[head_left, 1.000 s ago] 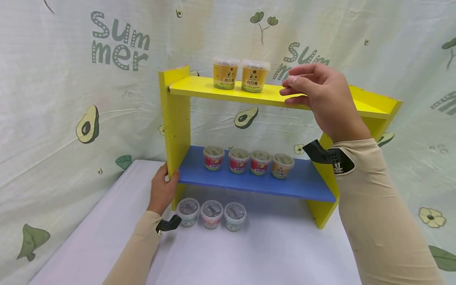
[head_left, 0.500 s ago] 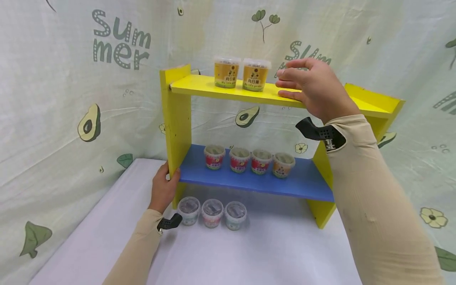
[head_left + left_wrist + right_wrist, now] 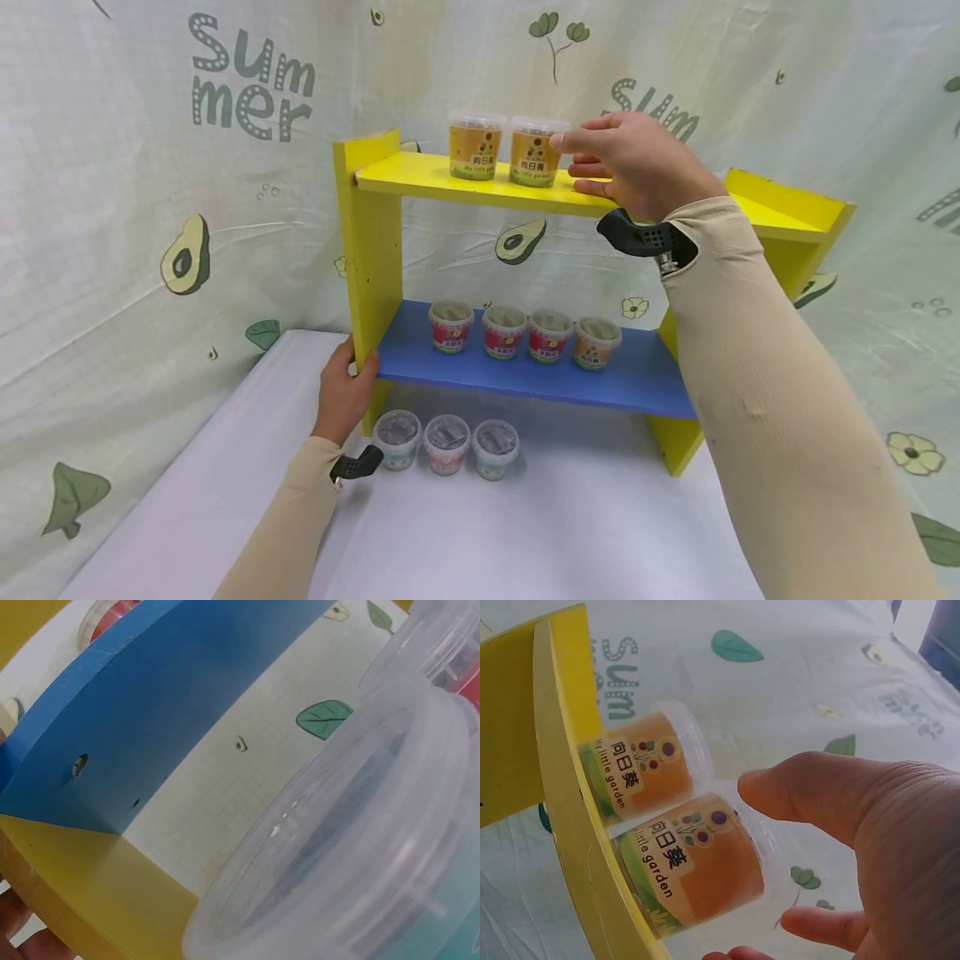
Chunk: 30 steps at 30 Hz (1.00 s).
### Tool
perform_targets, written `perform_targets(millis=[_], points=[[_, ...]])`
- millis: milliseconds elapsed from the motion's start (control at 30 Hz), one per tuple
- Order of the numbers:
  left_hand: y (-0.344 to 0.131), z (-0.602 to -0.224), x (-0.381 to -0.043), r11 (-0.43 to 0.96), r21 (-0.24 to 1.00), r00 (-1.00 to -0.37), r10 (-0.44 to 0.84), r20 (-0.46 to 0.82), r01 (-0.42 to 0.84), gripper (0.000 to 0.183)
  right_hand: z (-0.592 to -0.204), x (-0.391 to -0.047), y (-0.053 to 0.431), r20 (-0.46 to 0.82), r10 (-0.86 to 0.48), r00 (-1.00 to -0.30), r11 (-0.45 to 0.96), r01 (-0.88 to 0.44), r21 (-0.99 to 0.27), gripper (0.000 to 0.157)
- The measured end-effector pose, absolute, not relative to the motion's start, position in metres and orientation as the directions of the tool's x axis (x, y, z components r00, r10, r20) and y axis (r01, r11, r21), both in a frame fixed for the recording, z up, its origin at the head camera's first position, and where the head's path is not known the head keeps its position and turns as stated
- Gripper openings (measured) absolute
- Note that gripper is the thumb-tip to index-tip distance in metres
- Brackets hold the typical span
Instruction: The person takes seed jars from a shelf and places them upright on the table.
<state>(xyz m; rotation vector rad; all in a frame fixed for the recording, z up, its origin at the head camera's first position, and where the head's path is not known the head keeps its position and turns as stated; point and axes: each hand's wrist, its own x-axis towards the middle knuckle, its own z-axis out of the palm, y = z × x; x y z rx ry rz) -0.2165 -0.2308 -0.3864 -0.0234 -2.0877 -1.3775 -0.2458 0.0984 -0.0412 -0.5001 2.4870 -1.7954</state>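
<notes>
My left hand [image 3: 342, 396] grips the left side panel of a yellow and blue shelf unit [image 3: 365, 275], thumb at the front and fingers behind its edge. On the yellow top board stand two lidded plastic tubs with orange sunflower labels, a left tub [image 3: 476, 148] and a right tub [image 3: 534, 152]. My right hand [image 3: 637, 158] is at the right tub's right side. In the right wrist view the thumb [image 3: 780, 787] reaches across near the lid, while the fingers are spread apart from it and hold nothing.
On the blue middle board [image 3: 480, 375] stand several small tubs, mostly red-labelled, with an orange-labelled tub [image 3: 597, 343] at the right. Three pale tubs, including a pink one [image 3: 447, 446], stand on the white table [image 3: 570, 525] below. A printed curtain [image 3: 262, 208] hangs behind.
My right hand has moved left along the top board, from apart to right beside the right tub. My left hand keeps its grip on the side panel.
</notes>
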Motion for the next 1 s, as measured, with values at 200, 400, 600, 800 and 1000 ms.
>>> perform_targets(millis=[200, 400, 600, 800, 1000], points=[[-0.232, -0.388, -0.218, 0.46, 0.82, -0.799, -0.32, 0.51, 0.339, 0.045, -0.041, -0.255, 0.087, 0.115, -0.295, -0.949, 0.28, -0.201, -0.939, 0.055], [-0.231, -0.389, -0.217, 0.468, 0.823, -0.81, -0.314, 0.496, 0.322, 0.049, -0.041, -0.265, 0.079, 0.1, -0.288, -0.953, 0.298, -0.188, -0.936, 0.053], [-0.23, -0.387, -0.218, 0.463, 0.816, -0.797, -0.314, 0.516, 0.345, 0.047, -0.037, -0.268, 0.077, 0.087, -0.287, -0.954, 0.289, -0.173, -0.942, 0.058], [-0.229, -0.386, -0.218, 0.458, 0.818, -0.802, -0.306, 0.512, 0.348, 0.048, -0.037, -0.267, 0.076, 0.094, -0.268, -0.959, 0.326, -0.182, -0.928, 0.059], [-0.23, -0.386, -0.214, 0.458, 0.828, -0.807, -0.323, 0.494, 0.324, 0.049, -0.041, -0.266, 0.073, 0.094, -0.24, -0.966, 0.382, -0.183, -0.906, 0.061]])
